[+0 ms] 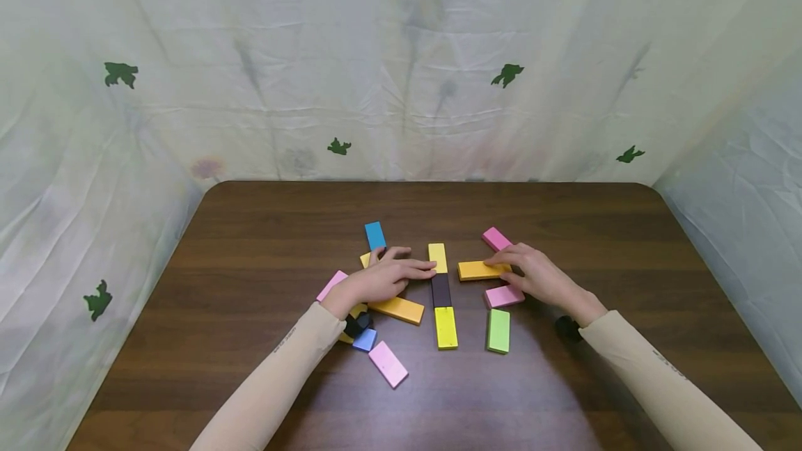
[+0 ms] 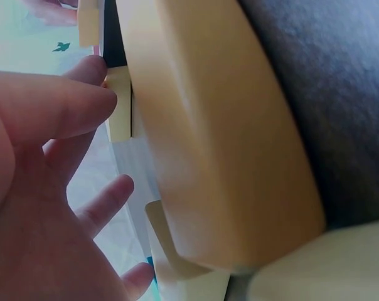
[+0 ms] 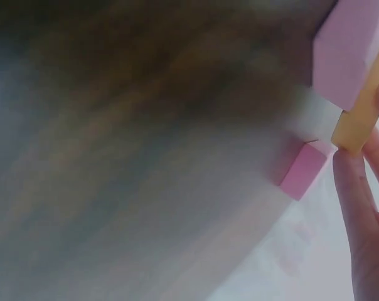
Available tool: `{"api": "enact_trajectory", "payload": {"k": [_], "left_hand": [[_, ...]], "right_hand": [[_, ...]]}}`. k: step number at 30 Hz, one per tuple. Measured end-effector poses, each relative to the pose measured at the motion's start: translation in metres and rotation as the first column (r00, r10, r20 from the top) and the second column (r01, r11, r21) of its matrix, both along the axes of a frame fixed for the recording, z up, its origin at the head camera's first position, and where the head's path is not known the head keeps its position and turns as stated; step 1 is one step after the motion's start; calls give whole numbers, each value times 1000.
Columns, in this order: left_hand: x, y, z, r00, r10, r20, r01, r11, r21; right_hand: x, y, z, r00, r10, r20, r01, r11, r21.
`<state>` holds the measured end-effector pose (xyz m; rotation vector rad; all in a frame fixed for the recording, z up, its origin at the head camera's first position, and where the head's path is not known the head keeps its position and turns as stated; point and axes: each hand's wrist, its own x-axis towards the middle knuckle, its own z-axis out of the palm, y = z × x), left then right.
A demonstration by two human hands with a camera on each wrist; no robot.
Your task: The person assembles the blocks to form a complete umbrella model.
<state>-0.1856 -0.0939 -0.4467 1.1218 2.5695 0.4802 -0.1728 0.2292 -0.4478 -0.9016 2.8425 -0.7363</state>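
Note:
A row of end-to-end blocks lies mid-table: a pale yellow block [image 1: 437, 257], a black block [image 1: 441, 290] and a bright yellow block [image 1: 446, 329]. Fingertips of my left hand [image 1: 379, 278] touch the row where pale yellow meets black; its fingers are extended. Beneath that hand is an orange block [image 1: 401, 310], which looms large in the left wrist view. To the row's right, my right hand [image 1: 535, 273] pinches another orange block [image 1: 477, 271] lying crosswise, with finger and thumb on it in the right wrist view.
Near the right hand lie a deep pink block [image 1: 496, 238], a pink block [image 1: 504, 296] and a green block [image 1: 498, 330]. Around the left hand are a blue block [image 1: 374, 235], a smaller-looking blue block [image 1: 365, 340], a light pink block [image 1: 388, 364] and several partly hidden blocks.

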Motion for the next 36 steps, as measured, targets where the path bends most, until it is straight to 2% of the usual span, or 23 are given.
{"api": "enact_trajectory", "payload": {"k": [11,24,31,36], "left_hand": [[-1,-1,-3,1000,1,-4,-1,1000,-2],[0,0,0,1000,11,18,-11,1000,2],[0,1,0,1000,15,27,-15,1000,5],[-1,0,-1,999,20,32,-20,1000,9]], "right_hand": [[-13,-9,6,993,38,-112,-43,998,-47],[-35,-25,13,990,38,-139,-42,999,-26],[-47,-30,10,986,45,-162,-45,999,5],[-53,-34,8,989,14,-149,-11,1000,19]]}}
